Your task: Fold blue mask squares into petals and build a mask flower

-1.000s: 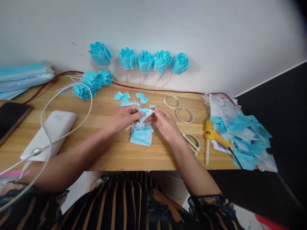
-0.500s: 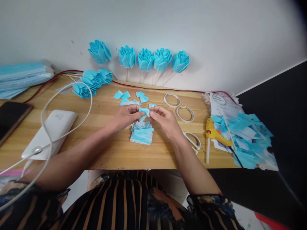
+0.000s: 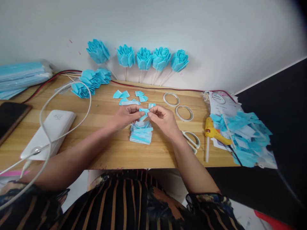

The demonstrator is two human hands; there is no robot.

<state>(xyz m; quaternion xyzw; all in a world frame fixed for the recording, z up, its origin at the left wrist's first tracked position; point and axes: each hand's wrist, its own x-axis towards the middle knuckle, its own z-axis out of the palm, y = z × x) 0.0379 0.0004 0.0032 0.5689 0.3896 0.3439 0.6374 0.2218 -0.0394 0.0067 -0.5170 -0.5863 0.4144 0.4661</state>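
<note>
My left hand (image 3: 124,116) and my right hand (image 3: 163,119) meet above the middle of the wooden table (image 3: 115,150). Both pinch a small folded blue paper piece (image 3: 144,111) between thumb and fingers. Just under my hands lies a stack of blue and white paper squares (image 3: 141,134). Several folded blue petals (image 3: 130,97) lie loose on the table just beyond my hands.
Blue paper flowers (image 3: 144,59) on sticks lean on the wall; more flowers (image 3: 90,81) lie at the left. Two tape rings (image 3: 178,107), scissors (image 3: 192,140), a yellow glue gun (image 3: 214,134) and a scrap pile (image 3: 242,137) sit right. A white power bank (image 3: 49,132) with cable, a phone (image 3: 11,116) and blue sheets (image 3: 21,76) sit left.
The paper piece between my fingers has been folded smaller and tighter, and my right hand has closed in toward the left. The rest of the table is unchanged.
</note>
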